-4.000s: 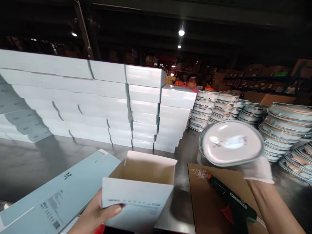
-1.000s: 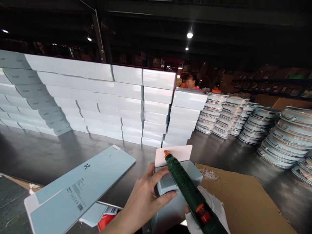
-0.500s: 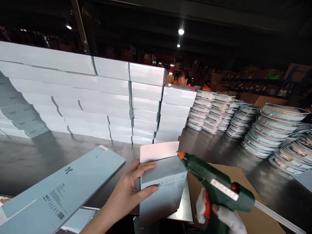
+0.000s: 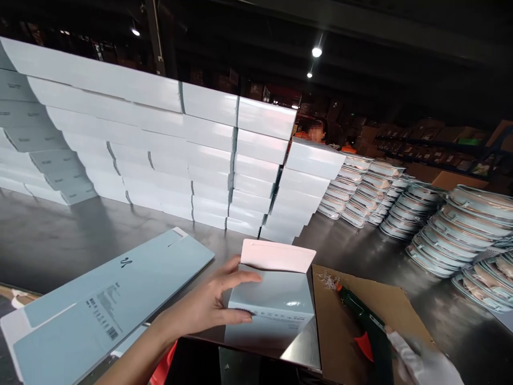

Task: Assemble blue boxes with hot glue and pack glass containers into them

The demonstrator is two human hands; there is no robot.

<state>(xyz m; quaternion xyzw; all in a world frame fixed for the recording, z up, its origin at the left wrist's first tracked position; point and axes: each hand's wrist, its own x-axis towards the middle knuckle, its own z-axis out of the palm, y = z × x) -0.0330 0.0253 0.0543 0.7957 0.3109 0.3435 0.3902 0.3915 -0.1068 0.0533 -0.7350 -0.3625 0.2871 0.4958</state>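
My left hand (image 4: 216, 299) grips the left end of a pale blue box (image 4: 272, 291), with fingers over its top and thumb against the near side. A pinkish-white flap (image 4: 278, 255) stands up along the box's far edge. To its right, a dark green glue gun (image 4: 366, 321) with a red trigger lies on a brown cardboard sheet (image 4: 336, 342), its orange nozzle by a clump of whitish glue (image 4: 328, 280). My right hand (image 4: 425, 358), in white finger coverings, is blurred at the gun's rear, fingers stretched out and off the trigger.
Flat blue cartons (image 4: 140, 289) lie on the metal table (image 4: 152, 216) at left. A wall of stacked white boxes (image 4: 160, 133) stands behind. Several stacks of round packages (image 4: 428, 214) fill the right side. Beyond the boxes is another person (image 4: 315, 133).
The glue gun has moved from the box's flap down to the cardboard at right. My right hand has come off its trigger. The flap leans farther back, and my left hand stays on the box.
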